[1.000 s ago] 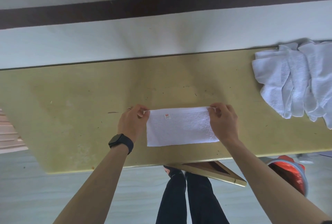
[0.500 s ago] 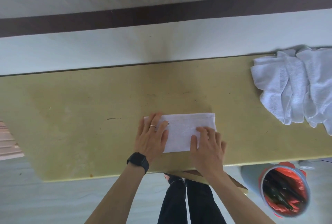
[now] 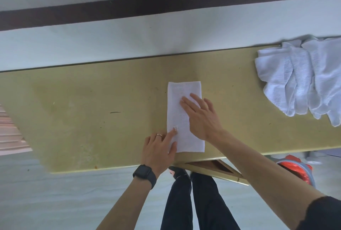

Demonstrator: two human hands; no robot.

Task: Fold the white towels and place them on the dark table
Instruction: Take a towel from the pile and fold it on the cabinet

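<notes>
A yellowish surface (image 3: 92, 100) is carrying a folded white towel (image 3: 177, 97) near its front edge; a rumpled pile of perhaps several towels (image 3: 299, 78) is lying far right.

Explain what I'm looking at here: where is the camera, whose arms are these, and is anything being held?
There is no machine here: a person works bare-handed. Every picture comes from one wide-angle camera worn on their head and looking down, so the arms reach in from below and the legs show beneath the table. The left hand, with a watch and a ring, rests its fingers on the near left edge of a folded towel lying flat. The right hand presses flat on the towel's middle. Neither hand grips anything. At the table's right end lies a pile of unfolded white towels.
</notes>
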